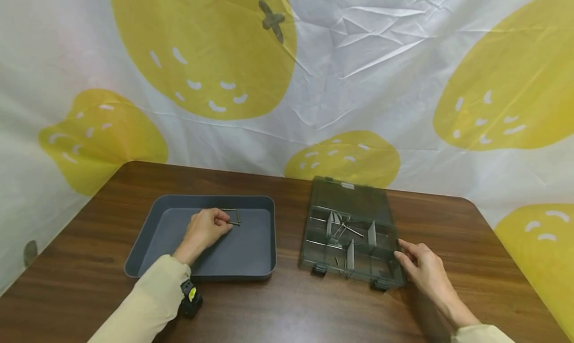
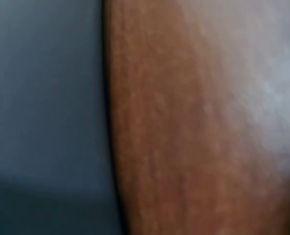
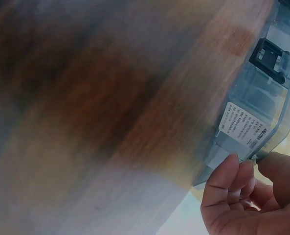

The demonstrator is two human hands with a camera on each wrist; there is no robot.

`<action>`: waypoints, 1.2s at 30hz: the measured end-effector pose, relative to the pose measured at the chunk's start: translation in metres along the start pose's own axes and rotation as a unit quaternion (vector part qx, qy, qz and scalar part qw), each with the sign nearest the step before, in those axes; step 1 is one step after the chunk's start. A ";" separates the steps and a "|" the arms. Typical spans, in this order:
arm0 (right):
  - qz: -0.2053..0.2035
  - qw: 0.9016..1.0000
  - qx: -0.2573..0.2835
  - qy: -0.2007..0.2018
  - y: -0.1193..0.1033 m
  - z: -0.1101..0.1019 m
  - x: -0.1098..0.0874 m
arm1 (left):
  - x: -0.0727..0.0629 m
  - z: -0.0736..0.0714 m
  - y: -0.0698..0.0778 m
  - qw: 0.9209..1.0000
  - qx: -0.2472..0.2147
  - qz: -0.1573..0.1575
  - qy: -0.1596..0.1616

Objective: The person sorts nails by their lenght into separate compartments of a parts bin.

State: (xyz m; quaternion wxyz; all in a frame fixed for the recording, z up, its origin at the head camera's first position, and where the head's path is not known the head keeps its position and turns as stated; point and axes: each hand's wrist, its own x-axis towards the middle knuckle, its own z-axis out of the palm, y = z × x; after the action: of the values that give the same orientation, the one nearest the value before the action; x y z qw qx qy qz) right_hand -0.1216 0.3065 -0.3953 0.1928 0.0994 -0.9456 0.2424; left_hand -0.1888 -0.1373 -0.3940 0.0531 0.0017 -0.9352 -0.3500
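Observation:
In the head view my left hand (image 1: pixel 205 231) is inside a grey-blue tray (image 1: pixel 267 243). Its thumb and fingers pinch one end of a long thin metal screw (image 1: pixel 235 224). Two similar thin metal pieces, one upright piece (image 1: pixel 238 216) and one top piece (image 1: pixel 229 209), lie with it along the sides of a square. At the right, my right hand (image 1: pixel 423 268) grips the near right side of a smoky clear compartment box (image 1: pixel 352 196). Thumb and curled fingers hold that box's corner (image 3: pixel 233 142) in the right wrist view. The left wrist view shows no hand.
Loose silvery metal pieces (image 1: pixel 344 228) and a small brassy piece (image 1: pixel 337 261) lie inside the box between pale dividers (image 1: pixel 350 255). Black latches (image 1: pixel 319 268) line its front. Tray and box stand on a brown wooden table (image 1: pixel 287 303); a lemon-print cloth (image 1: pixel 323 84) hangs behind.

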 end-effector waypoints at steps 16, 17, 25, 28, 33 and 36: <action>0.003 1.000 -0.004 -0.002 -0.001 0.000 0.000 | -0.001 0.002 -0.002 1.000 0.028 0.013 -0.003; 0.003 1.000 -0.005 -0.002 -0.001 0.000 0.000 | -0.001 0.002 -0.002 0.999 0.028 0.015 -0.003; 0.003 1.000 -0.007 -0.002 0.000 0.000 0.000 | -0.002 0.002 0.000 0.999 0.038 0.027 0.000; 0.004 1.000 -0.006 -0.003 0.000 0.000 0.000 | -0.002 0.002 0.001 0.999 0.043 0.031 -0.001; 0.001 1.000 -0.006 0.000 0.000 0.000 0.000 | -0.004 0.002 0.001 0.998 0.046 0.034 0.002; -0.004 1.000 -0.004 0.002 0.000 0.000 0.000 | -0.004 0.002 0.000 0.998 0.045 0.036 0.006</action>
State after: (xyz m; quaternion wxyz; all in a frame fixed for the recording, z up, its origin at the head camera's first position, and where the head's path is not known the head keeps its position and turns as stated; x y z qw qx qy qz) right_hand -0.1218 0.3070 -0.3953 0.1962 0.1013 -0.9459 0.2378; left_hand -0.1851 -0.1356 -0.3961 0.0715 -0.0272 -0.9492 -0.3052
